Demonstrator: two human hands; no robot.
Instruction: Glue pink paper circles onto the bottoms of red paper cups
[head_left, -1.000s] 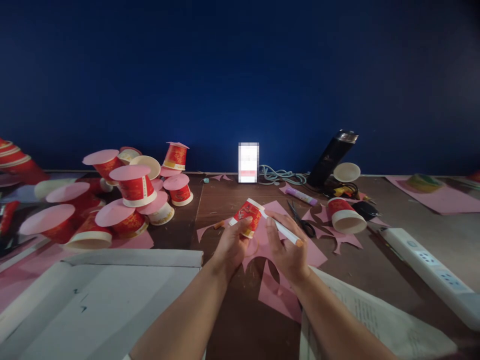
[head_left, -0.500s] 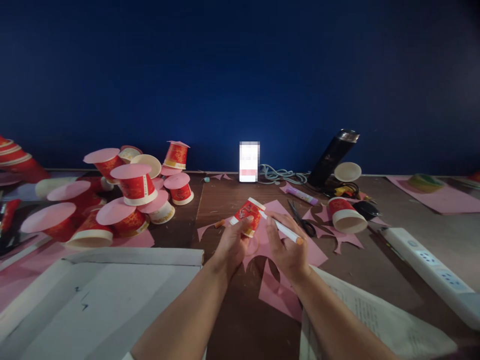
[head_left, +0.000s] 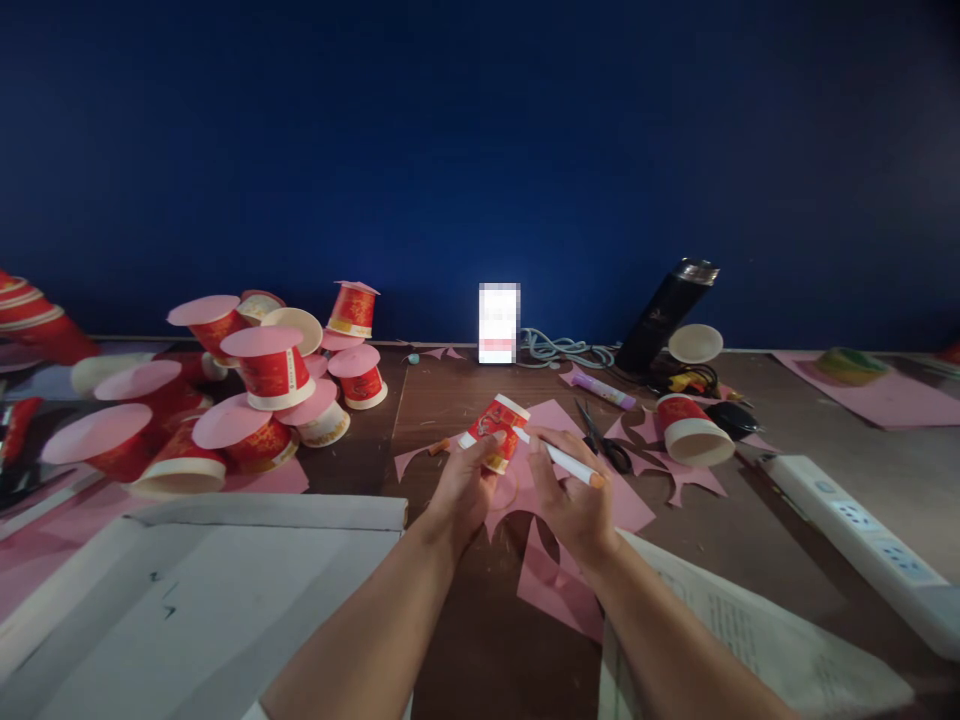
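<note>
A red paper cup with a white rim [head_left: 496, 428] is tilted in my left hand [head_left: 466, 488], whose thumb lies across its side. My right hand [head_left: 576, 500] grips a white marker [head_left: 568, 462] with an orange end. The marker's tip is at the cup's right side; whether it touches cannot be told. Beneath both hands lies a cut pink sheet [head_left: 630, 505] on the brown table [head_left: 465, 640].
Red cups with pink discs [head_left: 262, 370] cluster at the left, behind a white box lid [head_left: 247, 600]. Scissors [head_left: 604, 440], a glue stick [head_left: 604, 391], a black bottle [head_left: 664, 315] and a power strip [head_left: 862, 540] are to the right. A lit phone [head_left: 498, 322] stands at the back.
My right hand and the marker have shifted slightly to the left and down. The cup and my left hand look nearly still.
</note>
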